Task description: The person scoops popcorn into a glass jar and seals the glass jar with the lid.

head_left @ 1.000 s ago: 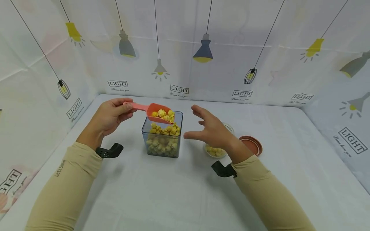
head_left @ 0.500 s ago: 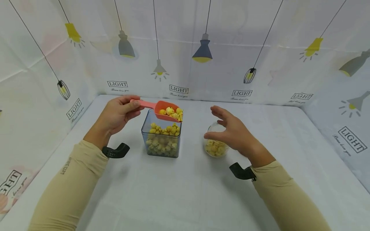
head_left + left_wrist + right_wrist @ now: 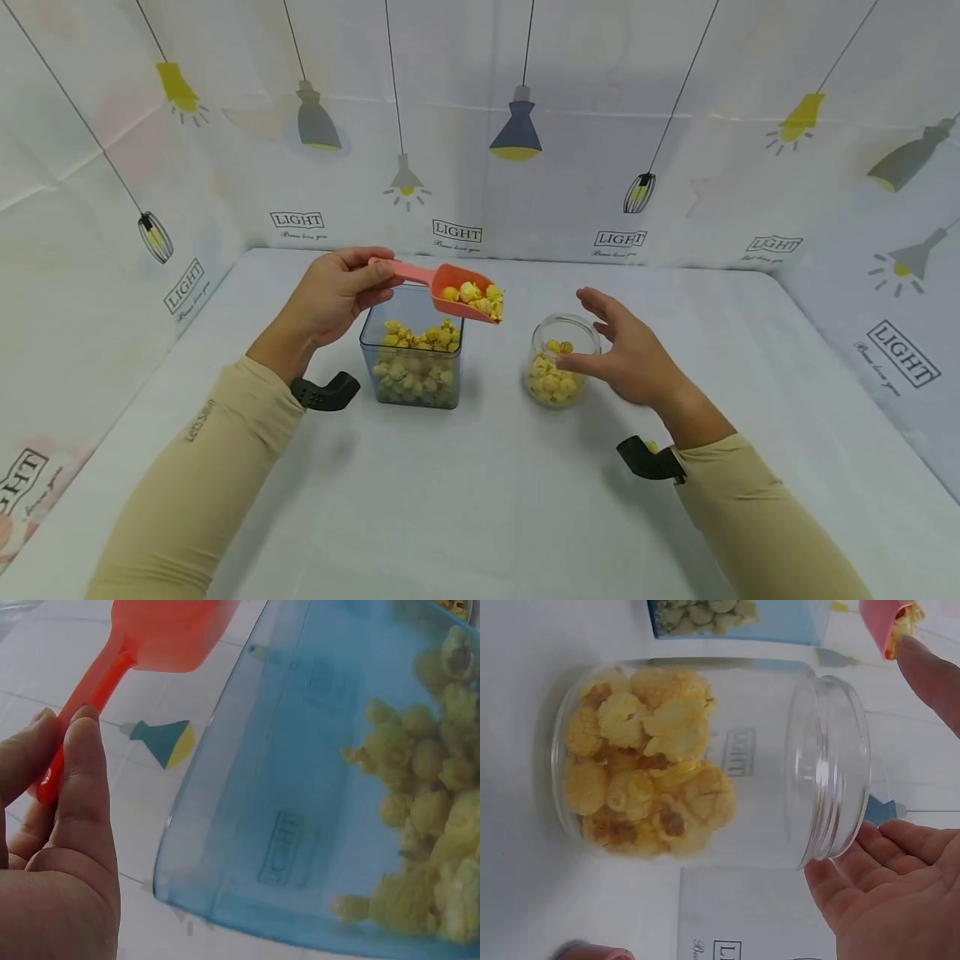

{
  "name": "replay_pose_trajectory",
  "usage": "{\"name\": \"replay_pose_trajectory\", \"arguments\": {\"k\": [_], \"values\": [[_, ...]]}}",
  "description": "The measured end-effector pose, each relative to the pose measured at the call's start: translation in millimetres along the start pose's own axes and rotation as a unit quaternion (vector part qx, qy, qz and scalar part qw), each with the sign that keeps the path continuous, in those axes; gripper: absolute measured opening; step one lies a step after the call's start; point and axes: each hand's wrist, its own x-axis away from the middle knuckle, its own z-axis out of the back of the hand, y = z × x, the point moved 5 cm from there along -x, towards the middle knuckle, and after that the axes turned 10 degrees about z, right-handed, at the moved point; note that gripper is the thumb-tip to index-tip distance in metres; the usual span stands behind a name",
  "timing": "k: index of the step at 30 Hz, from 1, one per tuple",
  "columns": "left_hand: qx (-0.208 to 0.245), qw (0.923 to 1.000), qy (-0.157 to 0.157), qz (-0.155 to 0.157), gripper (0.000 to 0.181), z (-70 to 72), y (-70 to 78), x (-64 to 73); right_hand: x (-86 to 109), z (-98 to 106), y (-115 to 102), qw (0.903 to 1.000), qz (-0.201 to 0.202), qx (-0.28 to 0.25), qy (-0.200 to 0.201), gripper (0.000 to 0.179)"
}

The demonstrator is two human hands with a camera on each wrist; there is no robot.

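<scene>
My left hand (image 3: 330,300) pinches the handle of a coral-pink scoop (image 3: 457,309) between thumb and fingers. Popcorn (image 3: 483,302) lies in the scoop, which is held above and between the square tub and the jar. The bluish see-through tub (image 3: 285,787) stands below my left hand, partly filled with popcorn (image 3: 427,757). To its right is a lidless glass jar (image 3: 765,840) with popcorn (image 3: 652,765) in its lower part. My right hand (image 3: 637,358) has its fingers spread beside the jar's mouth; whether they touch the glass I cannot tell.
A reddish-brown lid (image 3: 596,952) lies on the table to the right of the jar, mostly hidden by my right hand in the head view. A small yellow piece (image 3: 651,447) shows beside my right wrist camera. A printed cloth backdrop (image 3: 375,183) rises behind the table.
My left hand has carried the loaded scoop rightward from over the tub towards the jar. My right hand has moved right, from beside the tub to beside the jar.
</scene>
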Motion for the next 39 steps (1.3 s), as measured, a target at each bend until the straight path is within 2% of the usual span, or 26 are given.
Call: {"name": "replay_pose_trajectory", "arguments": {"k": [6,9,17,28,39], "values": [[-0.039,0.9993,0.0,0.003,0.034,-14.9,-0.7,-6.8,2.0,0,5,0.9999,-0.011,-0.004,0.001,0.097],[-0.044,0.999,-0.003,0.007,0.037,-22.6,-1.1,-9.9,2.7,-2,7,0.9999,-0.015,-0.007,0.002,0.096],[-0.041,0.999,-0.017,0.008,0.035,-37.9,-2.8,-16.2,6.4,-7,18,0.999,-0.036,-0.027,0.004,0.095],[-0.063,0.9976,-0.025,0.014,0.034,-56.0,-4.9,-26.0,9.9,-15,30,0.9965,-0.073,-0.041,-0.001,0.1],[-0.122,0.9923,-0.019,0.013,0.034,-71.7,-8.5,-35.5,10.8,-18,35,0.9959,-0.082,-0.037,-0.001,0.099]]}}
